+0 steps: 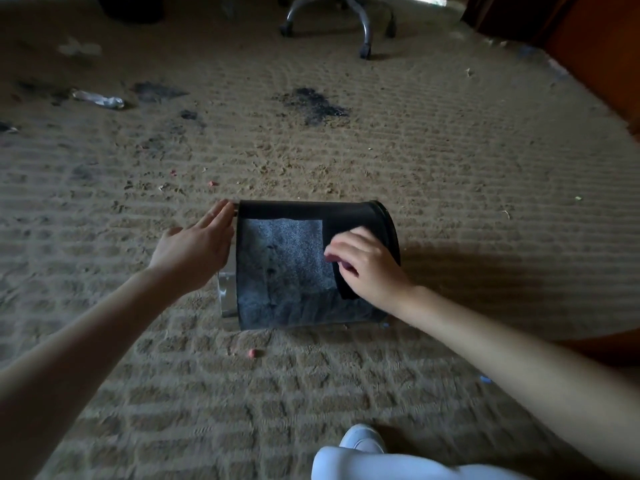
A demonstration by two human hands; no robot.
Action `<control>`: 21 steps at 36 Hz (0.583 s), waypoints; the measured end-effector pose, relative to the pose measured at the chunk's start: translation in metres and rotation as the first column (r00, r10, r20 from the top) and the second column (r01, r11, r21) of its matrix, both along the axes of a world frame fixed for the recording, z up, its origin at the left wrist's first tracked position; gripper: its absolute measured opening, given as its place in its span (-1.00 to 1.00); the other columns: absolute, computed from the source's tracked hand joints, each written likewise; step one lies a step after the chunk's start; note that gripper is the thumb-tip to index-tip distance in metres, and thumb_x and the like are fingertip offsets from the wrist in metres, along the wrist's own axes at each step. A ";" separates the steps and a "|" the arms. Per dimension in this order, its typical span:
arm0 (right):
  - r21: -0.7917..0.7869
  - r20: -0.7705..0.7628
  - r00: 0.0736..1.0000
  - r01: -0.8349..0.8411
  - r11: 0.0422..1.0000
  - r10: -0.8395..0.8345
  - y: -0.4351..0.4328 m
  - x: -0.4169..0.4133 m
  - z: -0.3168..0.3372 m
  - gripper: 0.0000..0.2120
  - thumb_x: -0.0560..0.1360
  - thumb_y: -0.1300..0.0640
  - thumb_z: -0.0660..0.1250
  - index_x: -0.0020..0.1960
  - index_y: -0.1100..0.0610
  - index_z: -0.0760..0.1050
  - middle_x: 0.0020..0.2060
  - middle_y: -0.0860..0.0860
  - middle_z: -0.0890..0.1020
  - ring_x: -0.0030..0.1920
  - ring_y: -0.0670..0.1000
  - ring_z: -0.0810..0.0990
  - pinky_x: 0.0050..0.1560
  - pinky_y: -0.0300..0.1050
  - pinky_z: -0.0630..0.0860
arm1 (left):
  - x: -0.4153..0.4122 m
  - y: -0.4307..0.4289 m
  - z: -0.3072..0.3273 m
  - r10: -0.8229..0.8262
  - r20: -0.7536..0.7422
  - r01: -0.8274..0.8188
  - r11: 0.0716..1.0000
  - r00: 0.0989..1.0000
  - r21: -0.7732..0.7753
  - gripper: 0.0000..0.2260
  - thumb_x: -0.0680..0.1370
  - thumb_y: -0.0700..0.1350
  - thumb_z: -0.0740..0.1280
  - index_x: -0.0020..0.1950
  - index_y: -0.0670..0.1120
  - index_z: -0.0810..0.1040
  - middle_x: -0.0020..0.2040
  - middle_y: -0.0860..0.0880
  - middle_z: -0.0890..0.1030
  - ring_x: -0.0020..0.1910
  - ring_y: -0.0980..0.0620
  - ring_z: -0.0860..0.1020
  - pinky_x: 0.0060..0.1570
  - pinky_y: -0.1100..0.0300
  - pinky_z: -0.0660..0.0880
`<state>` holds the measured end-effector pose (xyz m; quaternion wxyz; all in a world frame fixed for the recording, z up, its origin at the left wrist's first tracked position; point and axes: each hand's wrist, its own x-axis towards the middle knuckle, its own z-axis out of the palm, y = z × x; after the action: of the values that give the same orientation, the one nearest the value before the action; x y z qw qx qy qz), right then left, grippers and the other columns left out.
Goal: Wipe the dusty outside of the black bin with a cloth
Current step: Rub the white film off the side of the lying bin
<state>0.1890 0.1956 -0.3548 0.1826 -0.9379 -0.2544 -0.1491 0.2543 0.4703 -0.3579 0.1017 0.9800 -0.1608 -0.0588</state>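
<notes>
- On the tan ribbed carpet (450, 168), near the lower middle of the view: 1 black bin (294, 271), lying on its side, its long axis running left to right.
- Bin surface: a band along the top edge and a strip at the right end show clean black; the large middle patch is grey and speckled with dust.
- Bin ends: the right end shows a dark rim; the left end shows a pale, shiny edge. Which end is the mouth cannot be told.
- Left hand (197, 247): open and flat, fingers together, palm set against the left end of the bin, grasping nothing.
- Right hand (363, 265): fingers curled down onto a dark cloth (344, 289), pressing it to the bin's side near the right end; the cloth hangs a little below the hand and is hard to tell from the bin's black.
- Carpet, beyond the bin: several dark sooty patches (311, 102), 1 crumpled clear plastic bottle (98, 98) at far left, small scattered crumbs, some pink.
- Carpet, just in front of the bin: 1 small pink scrap (252, 353).
- Top of view: wheeled base of 1 office chair (346, 19); brown wooden furniture (595, 46) at upper right.
- Bottom edge: the person's pale-clad knee (381, 462) and 1 white shoe (362, 438).
</notes>
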 end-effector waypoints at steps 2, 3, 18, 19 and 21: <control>-0.050 -0.007 0.999 -0.044 0.998 0.044 -0.005 -0.013 -0.007 -0.84 0.38 0.41 0.34 -0.07 0.26 0.59 -0.11 0.10 0.61 -0.06 0.09 0.49 0.02 -0.11 0.45 | 0.000 0.000 0.000 0.005 -0.006 -0.005 1.000 1.000 -0.014 -0.54 0.63 0.08 -0.15 0.52 0.12 -0.14 0.51 0.19 -0.11 0.23 -0.04 0.50 0.24 -0.06 0.34; -0.082 -0.011 0.998 -0.070 0.994 0.069 -0.007 -0.019 -0.012 -0.83 0.40 0.38 0.31 -0.05 0.25 0.59 -0.09 0.10 0.61 -0.04 0.09 0.49 0.04 -0.10 0.45 | 0.000 0.000 0.001 0.007 -0.009 -0.007 1.000 1.000 -0.019 -0.54 0.63 0.08 -0.15 0.53 0.12 -0.14 0.51 0.19 -0.11 0.22 -0.05 0.51 0.23 -0.05 0.35; 0.081 -0.014 0.995 0.101 0.992 -0.100 0.005 0.054 0.029 -0.83 0.39 0.42 0.34 -0.13 0.21 0.61 -0.15 0.05 0.63 -0.09 0.08 0.53 0.02 -0.11 0.42 | -0.002 0.000 0.001 -0.008 -0.022 0.007 0.999 1.000 -0.053 -0.54 0.63 0.05 -0.14 0.53 0.11 -0.15 0.51 0.20 -0.13 0.31 -0.01 0.44 0.25 -0.02 0.32; 0.072 -0.035 0.993 0.112 0.991 -0.109 0.008 0.063 0.028 -0.83 0.39 0.41 0.33 -0.14 0.20 0.61 -0.15 0.04 0.63 -0.09 0.08 0.52 0.00 -0.07 0.44 | -0.001 0.000 0.002 -0.009 -0.020 0.008 0.999 1.000 -0.051 -0.54 0.63 0.06 -0.14 0.53 0.11 -0.15 0.51 0.20 -0.13 0.31 0.00 0.44 0.25 -0.02 0.33; 0.044 -0.061 0.993 0.105 0.994 -0.102 0.015 0.069 0.023 -0.81 0.38 0.43 0.32 -0.14 0.20 0.61 -0.17 0.05 0.63 -0.10 0.09 0.52 -0.03 -0.02 0.47 | -0.001 0.001 0.002 -0.009 -0.017 0.008 0.999 1.000 -0.037 -0.54 0.63 0.07 -0.15 0.52 0.12 -0.15 0.51 0.21 -0.13 0.31 0.01 0.44 0.24 0.01 0.33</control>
<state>0.2581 0.2105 -0.3323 0.2038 -0.9493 -0.1966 -0.1368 0.2537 0.4715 -0.3562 0.1209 0.9767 -0.1652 -0.0645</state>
